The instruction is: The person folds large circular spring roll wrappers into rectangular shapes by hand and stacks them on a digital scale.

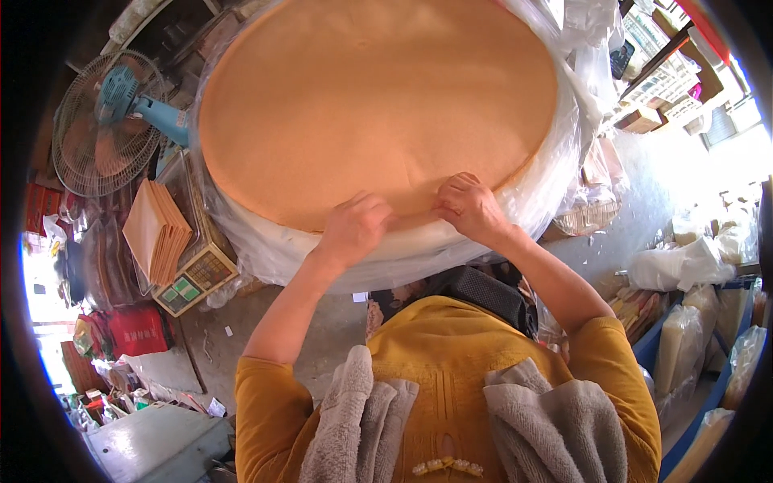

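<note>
A large round tan sheet, thin and flexible, spreads over a wide round stack wrapped in clear plastic. My left hand pinches the sheet's near edge, its fingers curled. To its right, my right hand grips the same edge, with the thumb tucked under bent fingers. Between both hands the edge is slightly lifted and folded, and a pale layer shows beneath it. Shallow creases run inward from there. My fingertips are partly hidden.
At the left, folded tan sheets lie on a digital scale. A blue electric fan stands beyond it. On the right are plastic-wrapped packs in a blue crate. A grey metal box sits at lower left.
</note>
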